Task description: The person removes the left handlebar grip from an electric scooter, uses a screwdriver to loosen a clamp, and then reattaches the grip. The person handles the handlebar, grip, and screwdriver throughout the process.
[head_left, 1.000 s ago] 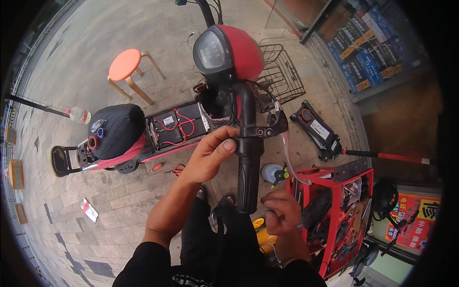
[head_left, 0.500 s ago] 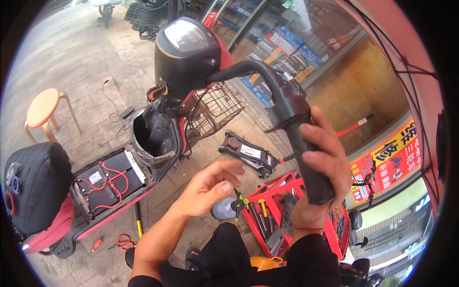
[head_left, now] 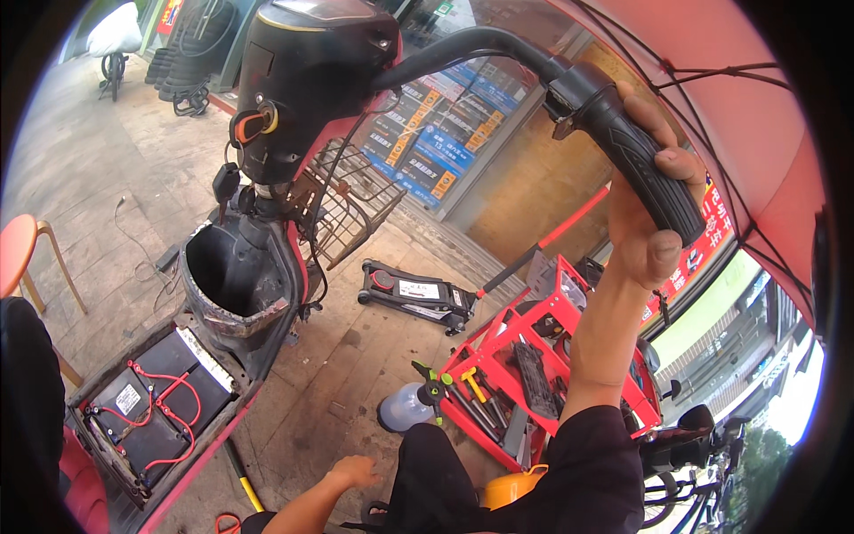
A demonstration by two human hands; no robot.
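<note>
My right hand (head_left: 648, 214) is raised at the upper right, its fingers curled round a black ribbed handlebar grip (head_left: 645, 160) and its thumb near the grip's end. From the grip, a bent black handlebar (head_left: 480, 44) runs left to the scooter's black head cover (head_left: 307, 89). A key (head_left: 226, 182) hangs below that cover. Low in the head view, my left hand (head_left: 356, 471) is beside my knee, fingers loosely apart and holding nothing visible. The scooter's battery bay (head_left: 156, 400) lies open, showing black batteries joined by red wires.
A red tool case (head_left: 498, 347) with hand tools stands right of a spray bottle (head_left: 409, 408). Beyond it lies a floor jack (head_left: 418, 292) with a red handle. A wire basket (head_left: 356, 200) is behind the scooter's front. An orange stool (head_left: 18, 245) stands at left.
My left hand has dropped from near the handlebar to beside my knee. My right hand stays on the grip, now higher and farther right in view; the scooter appears larger and shifted left.
</note>
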